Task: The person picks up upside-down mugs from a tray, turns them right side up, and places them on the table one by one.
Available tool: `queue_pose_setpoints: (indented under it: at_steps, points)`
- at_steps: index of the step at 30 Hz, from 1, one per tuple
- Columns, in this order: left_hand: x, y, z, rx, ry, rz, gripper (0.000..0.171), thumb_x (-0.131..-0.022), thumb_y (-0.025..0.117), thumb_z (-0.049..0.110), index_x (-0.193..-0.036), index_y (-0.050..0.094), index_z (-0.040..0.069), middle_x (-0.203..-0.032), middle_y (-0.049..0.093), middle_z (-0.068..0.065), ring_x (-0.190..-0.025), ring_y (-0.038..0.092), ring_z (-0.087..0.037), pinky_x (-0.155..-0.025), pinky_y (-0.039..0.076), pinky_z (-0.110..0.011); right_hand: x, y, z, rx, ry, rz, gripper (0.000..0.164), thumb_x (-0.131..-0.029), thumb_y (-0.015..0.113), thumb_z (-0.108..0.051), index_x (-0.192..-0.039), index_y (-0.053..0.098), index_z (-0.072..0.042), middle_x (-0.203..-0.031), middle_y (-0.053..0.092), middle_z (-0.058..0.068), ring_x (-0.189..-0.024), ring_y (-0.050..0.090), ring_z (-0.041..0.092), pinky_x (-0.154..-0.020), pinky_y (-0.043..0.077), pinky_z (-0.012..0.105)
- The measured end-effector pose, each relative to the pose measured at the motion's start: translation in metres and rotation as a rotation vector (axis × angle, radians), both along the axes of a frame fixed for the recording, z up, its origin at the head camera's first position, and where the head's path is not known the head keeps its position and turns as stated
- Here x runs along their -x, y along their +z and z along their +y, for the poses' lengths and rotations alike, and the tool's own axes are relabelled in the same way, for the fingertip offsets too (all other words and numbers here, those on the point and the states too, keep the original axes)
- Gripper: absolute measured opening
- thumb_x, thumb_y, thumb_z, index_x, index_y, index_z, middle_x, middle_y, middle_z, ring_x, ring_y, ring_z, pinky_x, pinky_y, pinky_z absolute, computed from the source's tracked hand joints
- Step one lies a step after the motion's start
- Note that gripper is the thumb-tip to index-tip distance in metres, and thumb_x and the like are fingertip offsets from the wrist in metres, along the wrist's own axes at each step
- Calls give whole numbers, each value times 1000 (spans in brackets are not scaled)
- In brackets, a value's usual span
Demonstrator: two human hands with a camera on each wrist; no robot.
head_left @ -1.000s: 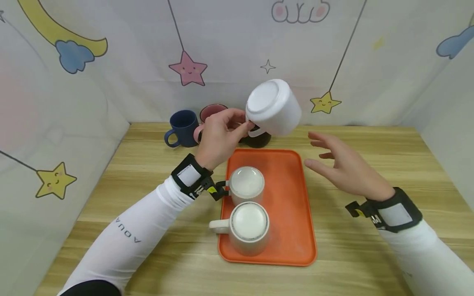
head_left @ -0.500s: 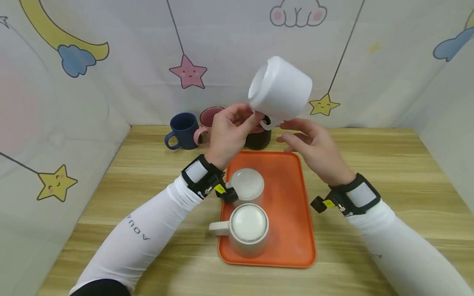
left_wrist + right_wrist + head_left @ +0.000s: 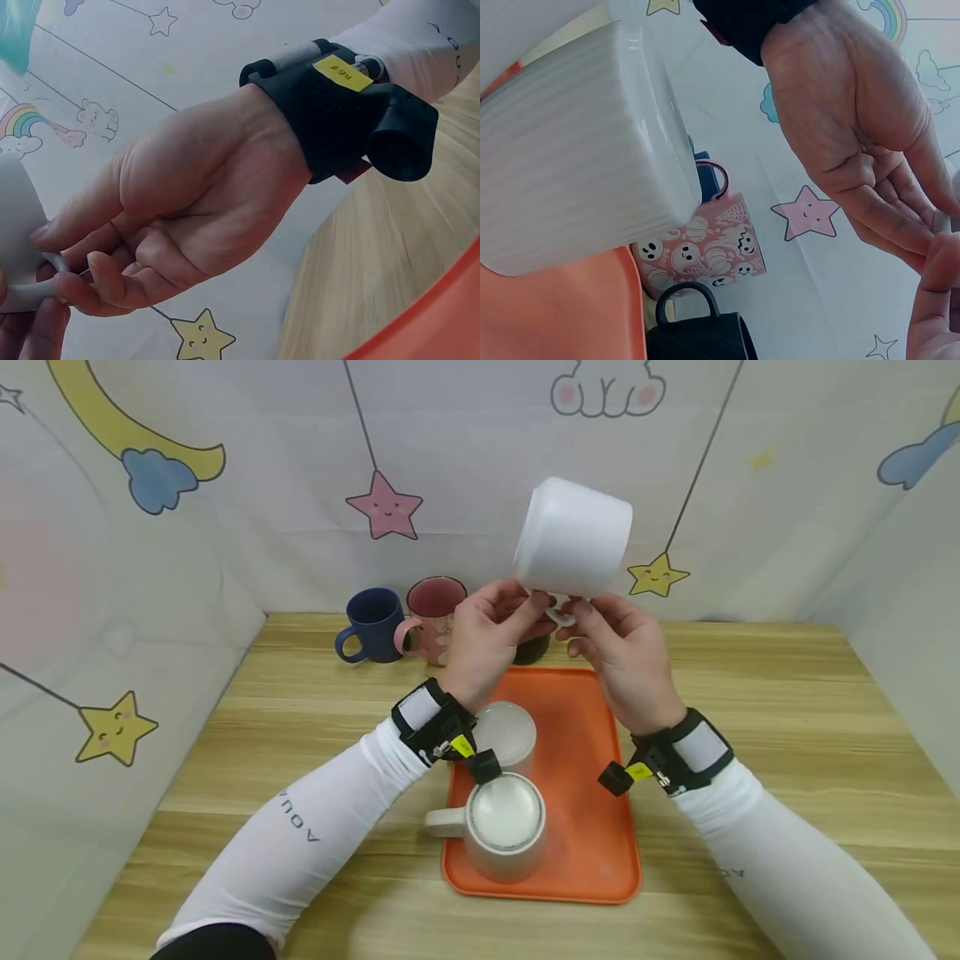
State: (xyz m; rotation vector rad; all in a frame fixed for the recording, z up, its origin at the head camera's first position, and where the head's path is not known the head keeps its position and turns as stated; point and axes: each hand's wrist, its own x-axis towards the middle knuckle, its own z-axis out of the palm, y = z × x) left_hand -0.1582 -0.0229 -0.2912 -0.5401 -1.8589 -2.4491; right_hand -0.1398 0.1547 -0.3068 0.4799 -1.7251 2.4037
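A white mug point(image 3: 576, 537) is held in the air above the far end of the orange tray point(image 3: 588, 860), tilted, with its handle point(image 3: 561, 618) hanging down between both hands. My left hand point(image 3: 480, 647) pinches the handle from the left. My right hand point(image 3: 637, 668) grips the same handle from the right. In the left wrist view the thumb of the right hand point(image 3: 202, 187) lies against the mug's wall and its fingers meet the handle. The right wrist view shows the left hand point(image 3: 847, 112), with fingertips of both hands meeting at the edge.
Two pale mugs stand upside down on the tray: a ribbed mug point(image 3: 504, 839) in front, another mug point(image 3: 510, 731) behind. A blue mug point(image 3: 375, 622), a pink patterned mug point(image 3: 433, 614) and a black mug point(image 3: 532, 650) line the back of the wooden table point(image 3: 300, 710).
The right hand has come in from the right and taken hold of the mug's handle. The mug has risen and turned, its base swinging away to the left.
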Motion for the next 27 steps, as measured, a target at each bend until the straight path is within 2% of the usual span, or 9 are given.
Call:
queue_pose_setpoints:
  at_steps: [4, 12, 17, 23, 27]
  points:
    - [1, -2, 1, -1, 3, 13, 30, -104, 68, 7, -132, 68, -4, -127, 69, -28, -109, 75, -27, -94, 61, -38, 1, -2, -3, 36, -11, 31, 22, -107, 64, -10, -124, 69, 3, -112, 69, 15, -89, 69, 23, -73, 58, 24]
    - [3, -3, 0, 28, -7, 71, 30, -103, 69, 6, -132, 68, -4, -123, 74, -15, -111, 73, -26, -95, 61, -39, 2, -4, -5, 15, -56, 119, 21, -108, 61, -10, -123, 72, 1, -109, 71, 13, -87, 71, 23, -83, 62, 31]
    - [4, -2, -3, 121, 11, 128, 29, -103, 72, 8, -130, 69, -2, -118, 74, -14, -105, 74, -24, -94, 61, -37, 2, -2, -3, 11, -64, 144, 22, -108, 60, -8, -124, 72, 2, -106, 71, 14, -86, 71, 24, -85, 63, 32]
    - [7, -2, -12, 249, 16, 235, 29, -102, 73, 10, -129, 71, 0, -116, 74, -10, -104, 72, -24, -93, 61, -37, 1, -1, 2, -61, -114, 162, 24, -108, 60, -8, -127, 72, 1, -106, 70, 16, -85, 71, 25, -84, 63, 33]
    - [12, 0, -23, 313, 58, 297, 28, -101, 75, 12, -127, 72, 3, -119, 74, -8, -106, 72, -22, -95, 60, -36, 1, 1, 9, -106, -136, 185, 24, -108, 59, -5, -127, 71, 2, -105, 69, 17, -83, 71, 25, -82, 63, 33]
